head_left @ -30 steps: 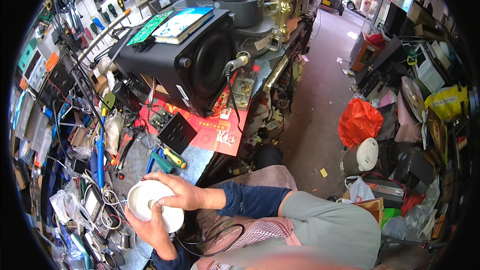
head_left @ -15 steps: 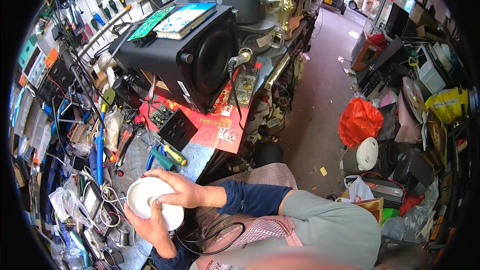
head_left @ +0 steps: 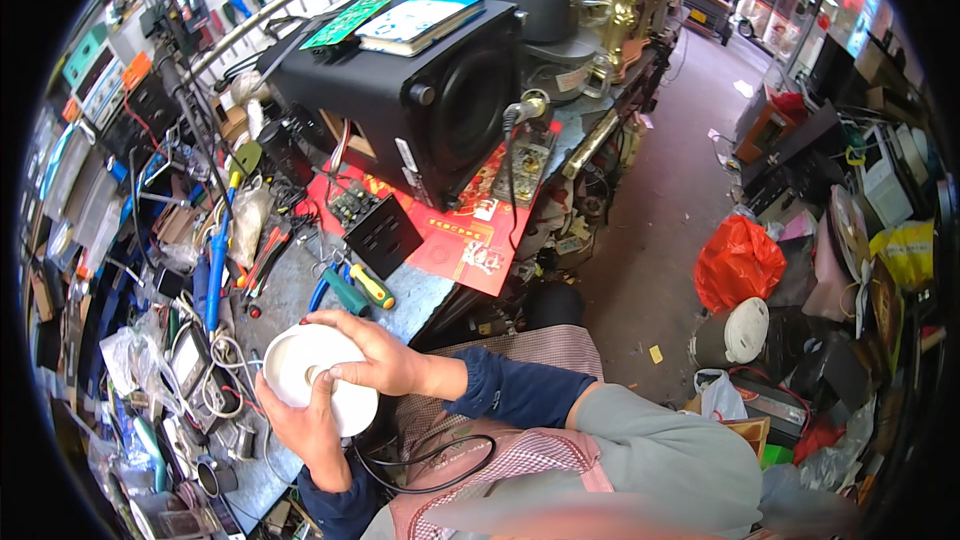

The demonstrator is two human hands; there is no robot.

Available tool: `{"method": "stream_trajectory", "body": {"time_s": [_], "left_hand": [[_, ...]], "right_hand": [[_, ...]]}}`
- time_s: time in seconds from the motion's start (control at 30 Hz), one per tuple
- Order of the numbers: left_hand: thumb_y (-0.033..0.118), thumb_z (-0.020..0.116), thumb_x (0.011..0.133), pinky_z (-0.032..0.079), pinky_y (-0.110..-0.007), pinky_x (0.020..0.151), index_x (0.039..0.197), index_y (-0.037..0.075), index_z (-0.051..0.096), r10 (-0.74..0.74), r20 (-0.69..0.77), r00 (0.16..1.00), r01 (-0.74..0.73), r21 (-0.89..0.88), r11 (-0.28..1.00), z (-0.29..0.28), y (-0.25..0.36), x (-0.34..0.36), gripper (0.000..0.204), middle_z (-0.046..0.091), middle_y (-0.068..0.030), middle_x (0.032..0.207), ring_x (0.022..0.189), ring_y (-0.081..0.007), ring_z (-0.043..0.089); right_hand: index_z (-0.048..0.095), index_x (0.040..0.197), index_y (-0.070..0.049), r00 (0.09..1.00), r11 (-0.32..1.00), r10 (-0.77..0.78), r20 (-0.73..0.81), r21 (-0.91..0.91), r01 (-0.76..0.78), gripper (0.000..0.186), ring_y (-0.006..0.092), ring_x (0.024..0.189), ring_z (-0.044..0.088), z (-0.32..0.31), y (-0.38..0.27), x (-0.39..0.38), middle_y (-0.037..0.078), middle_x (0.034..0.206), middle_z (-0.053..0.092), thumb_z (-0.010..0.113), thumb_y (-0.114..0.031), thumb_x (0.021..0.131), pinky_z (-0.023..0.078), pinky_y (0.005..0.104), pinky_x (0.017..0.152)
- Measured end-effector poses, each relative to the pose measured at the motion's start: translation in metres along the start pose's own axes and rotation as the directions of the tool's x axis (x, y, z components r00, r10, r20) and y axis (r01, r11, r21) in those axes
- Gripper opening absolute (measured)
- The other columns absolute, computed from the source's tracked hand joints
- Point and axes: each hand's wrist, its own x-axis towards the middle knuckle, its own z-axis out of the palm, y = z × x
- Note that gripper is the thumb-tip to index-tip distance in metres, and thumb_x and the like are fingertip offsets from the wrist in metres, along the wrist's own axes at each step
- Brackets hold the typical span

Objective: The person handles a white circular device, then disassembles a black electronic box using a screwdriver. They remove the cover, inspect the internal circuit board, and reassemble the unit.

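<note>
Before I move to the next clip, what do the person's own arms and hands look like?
The left hand and right hand are bare. The right navy sleeve is gathered at the wrist end, with a plain grey sleeve higher up; the left navy sleeve shows only partly.

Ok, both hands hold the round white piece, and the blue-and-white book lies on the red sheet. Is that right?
Not quite: the head view shows the blue-and-white book lying on top of the black speaker instead. The rest stands: the left hand and right hand both hold the round white piece.
</note>
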Motion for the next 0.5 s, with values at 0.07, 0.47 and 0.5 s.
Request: {"method": "stream_trajectory", "body": {"time_s": [0.07,0.47,0.5], "left_hand": [[0.023,0.099,0.077,0.051,-0.047,0.113,0.153,-0.002,0.053,0.000,0.012,1.000,0.000,-0.020,1.000,0.0003,0.0009,0.0001,0.092,0.066,-0.0246,0.143,0.133,-0.0394,0.066],[0.029,0.102,0.073,0.053,-0.048,0.109,0.150,-0.003,0.055,0.045,-0.022,0.999,-0.043,0.070,0.997,-0.0002,0.0008,-0.0009,0.096,0.068,-0.0262,0.140,0.129,-0.0428,0.068],[0.029,0.102,0.073,0.054,-0.048,0.108,0.150,-0.003,0.055,0.041,-0.024,0.999,-0.040,0.075,0.996,-0.0006,0.0003,-0.0023,0.096,0.068,-0.0263,0.140,0.128,-0.0430,0.068]], "right_hand": [[0.047,0.158,0.000,0.999,0.999,-0.035,-0.014,-0.016,0.035,0.075,0.0349,0.134,0.067,0.0005,0.0012,0.0002,0.023,0.142,0.066,0.077,-0.030,0.096,0.052,0.0437,0.113],[0.041,0.162,0.002,0.998,0.995,0.042,0.044,0.087,-0.046,0.075,0.0252,0.144,0.055,-0.0016,0.0095,-0.0031,0.016,0.154,0.057,0.074,-0.021,0.099,0.044,0.0398,0.122],[0.041,0.162,0.002,0.997,0.994,0.053,0.057,0.097,-0.058,0.075,0.0248,0.144,0.055,-0.0014,0.0082,-0.0035,0.016,0.154,0.057,0.074,-0.021,0.099,0.044,0.0396,0.122]]}}
